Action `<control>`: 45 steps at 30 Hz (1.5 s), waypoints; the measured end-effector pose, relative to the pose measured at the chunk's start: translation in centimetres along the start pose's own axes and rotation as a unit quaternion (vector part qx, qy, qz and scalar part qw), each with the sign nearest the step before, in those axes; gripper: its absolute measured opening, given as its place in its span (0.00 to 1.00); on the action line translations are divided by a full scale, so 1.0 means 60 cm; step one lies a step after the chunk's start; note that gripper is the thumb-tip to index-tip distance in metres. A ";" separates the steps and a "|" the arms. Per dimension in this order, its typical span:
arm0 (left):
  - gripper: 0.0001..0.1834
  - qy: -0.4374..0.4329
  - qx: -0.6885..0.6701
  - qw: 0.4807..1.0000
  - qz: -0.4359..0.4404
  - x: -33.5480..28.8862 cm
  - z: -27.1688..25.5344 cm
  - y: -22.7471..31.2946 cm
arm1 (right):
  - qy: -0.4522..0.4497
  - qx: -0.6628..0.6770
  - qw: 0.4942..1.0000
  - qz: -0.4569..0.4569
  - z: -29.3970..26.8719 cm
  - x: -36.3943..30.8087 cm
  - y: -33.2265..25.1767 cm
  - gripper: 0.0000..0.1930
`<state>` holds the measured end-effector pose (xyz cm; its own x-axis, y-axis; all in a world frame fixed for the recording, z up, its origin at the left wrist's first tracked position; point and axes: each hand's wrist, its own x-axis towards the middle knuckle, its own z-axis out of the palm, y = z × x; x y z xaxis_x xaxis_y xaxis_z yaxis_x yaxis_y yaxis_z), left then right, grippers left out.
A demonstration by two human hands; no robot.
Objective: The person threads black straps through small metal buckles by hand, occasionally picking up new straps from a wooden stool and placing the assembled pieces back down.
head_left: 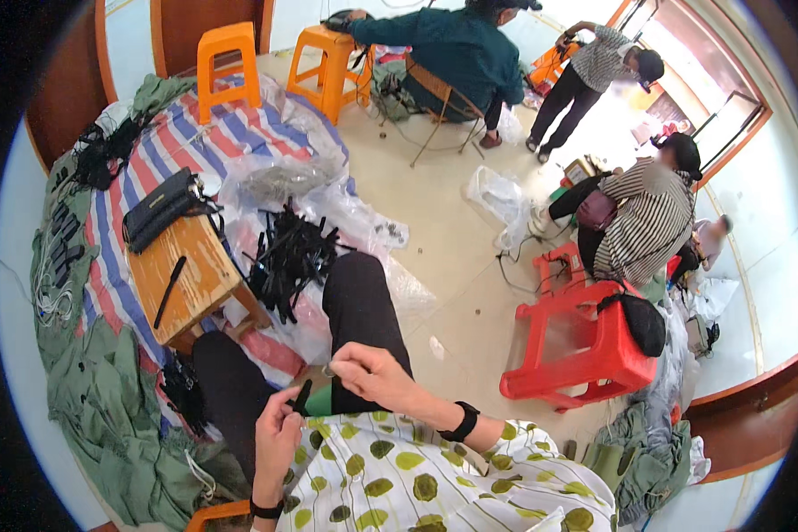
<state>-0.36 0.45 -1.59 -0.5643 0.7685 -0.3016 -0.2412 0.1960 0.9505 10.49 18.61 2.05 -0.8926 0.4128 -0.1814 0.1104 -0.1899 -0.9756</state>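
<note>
Over my lap, my left hand (277, 436) pinches a short black strap (302, 398) between thumb and fingers. Just to its right and higher, my right hand (372, 374) has its fingers curled closed. A small greyish bit (329, 371) shows at those fingertips, too small to name. The two hands are close together but apart. Beyond my knees, a tangled heap of black straps (293, 257) lies on clear plastic sheeting. A single black strap (169, 291) rests on the worn wooden stool (195, 270) to the left, beside a black pouch (164, 206).
Striped sheeting (115, 239) and green cloth (97, 408) cover the left floor. Orange stools (226, 66) stand at the back. A red stool (576, 341) with a black bag is at right. A seated person in stripes (647, 217) and other people are farther off; cables cross the floor.
</note>
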 end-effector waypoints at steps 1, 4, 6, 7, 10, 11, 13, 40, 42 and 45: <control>0.20 -0.009 0.002 1.000 0.004 -0.002 -0.001 0.003 | -0.026 -0.005 1.000 -0.012 0.011 -0.001 0.005 0.08; 0.20 -0.018 -0.012 1.000 -0.004 -0.010 -0.001 0.002 | -0.024 -0.010 0.999 -0.028 0.036 0.003 0.027 0.08; 0.20 -0.006 -0.040 0.999 -0.031 -0.022 0.005 0.021 | -0.025 0.001 1.000 -0.013 0.049 0.005 0.040 0.08; 0.20 -0.014 -0.050 0.998 -0.037 -0.026 0.008 0.032 | -0.023 -0.007 1.000 -0.018 0.055 0.006 0.041 0.08; 0.18 0.028 -0.026 0.999 -0.024 -0.044 0.002 0.029 | -0.052 -0.004 0.999 -0.006 0.070 0.017 0.045 0.07; 0.18 0.030 0.001 1.000 0.002 -0.036 -0.003 0.019 | -0.041 -0.022 0.999 -0.003 0.072 0.025 0.040 0.07; 0.18 0.036 0.024 0.999 0.006 -0.036 -0.014 0.020 | -0.025 -0.008 1.000 0.014 0.083 0.031 0.036 0.07; 0.20 0.038 -0.151 0.987 -0.041 -0.020 0.004 0.026 | -0.025 0.017 1.000 0.000 0.076 0.040 0.047 0.08; 0.23 0.029 -0.118 0.992 -0.038 -0.023 0.007 0.037 | -0.025 0.004 1.000 0.016 0.073 0.042 0.047 0.08; 0.24 -0.006 -0.108 0.994 -0.026 -0.024 0.006 0.042 | -0.028 -0.016 0.999 0.021 0.070 0.045 0.052 0.08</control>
<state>0.14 0.03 1.30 -0.5379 0.7676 -0.3484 -0.4342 0.1020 0.8950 6.62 15.40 -0.97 -0.9096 0.3551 -0.2157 0.1611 -0.1773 -0.9709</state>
